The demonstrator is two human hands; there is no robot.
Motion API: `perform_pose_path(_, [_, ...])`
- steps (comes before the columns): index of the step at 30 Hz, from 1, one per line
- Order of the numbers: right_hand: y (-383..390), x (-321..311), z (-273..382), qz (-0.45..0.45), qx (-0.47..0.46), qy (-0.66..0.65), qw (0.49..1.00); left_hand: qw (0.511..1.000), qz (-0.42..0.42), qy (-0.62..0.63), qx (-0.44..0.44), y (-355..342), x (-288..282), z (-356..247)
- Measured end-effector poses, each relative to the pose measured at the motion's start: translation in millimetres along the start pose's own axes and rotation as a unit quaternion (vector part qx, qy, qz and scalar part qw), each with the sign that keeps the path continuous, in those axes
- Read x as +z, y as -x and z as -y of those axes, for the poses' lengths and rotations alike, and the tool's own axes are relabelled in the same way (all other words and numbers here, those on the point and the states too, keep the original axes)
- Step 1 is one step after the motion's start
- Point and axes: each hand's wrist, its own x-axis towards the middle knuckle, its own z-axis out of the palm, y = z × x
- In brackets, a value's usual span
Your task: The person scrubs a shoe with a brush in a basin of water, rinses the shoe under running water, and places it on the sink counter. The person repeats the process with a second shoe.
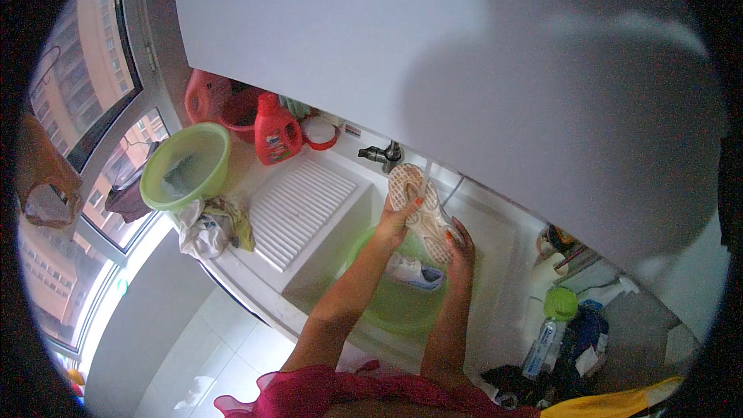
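Both my hands hold a pale shoe (pixel 424 220) with its patterned, beige-stained sole turned up. My left hand (pixel 393 220) grips it along the left side, thumb on the sole. Around the lower right end of the shoe close the fingers of my right hand (pixel 460 246). The shoe is held over a green basin (pixel 387 317) set in the white sink, just below the dark faucet (pixel 383 155). A second shoe (pixel 416 272), white with a bluish opening, lies in the basin between my forearms.
Left of the sink is a ribbed washboard (pixel 302 209). Beyond it stand a red detergent bottle (pixel 276 130), another green basin (pixel 186 166) and crumpled cloths (pixel 213 228). A white cabinet panel (pixel 348 39) overhangs the back. Bottles and a green-capped container (pixel 560 303) crowd the right.
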Motion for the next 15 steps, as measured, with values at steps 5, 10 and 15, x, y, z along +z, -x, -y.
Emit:
perform_pose_path(5, [1.4,22.7,7.1,-0.047,0.035,0.049,0.997,0.996,-0.052,0.03,0.06,10.6,17.5,-4.5])
perform_pose_path(10, [-12.1,21.6,-24.4,-0.055,0.005,0.034,0.998,0.983,-0.106,0.141,-0.048,9.2,-15.5,7.3])
perform_pose_path(15, [-11.6,26.2,-38.7,-0.019,0.124,-0.132,0.983,0.98,-0.142,0.136,-0.027,16.8,-6.4,-15.4])
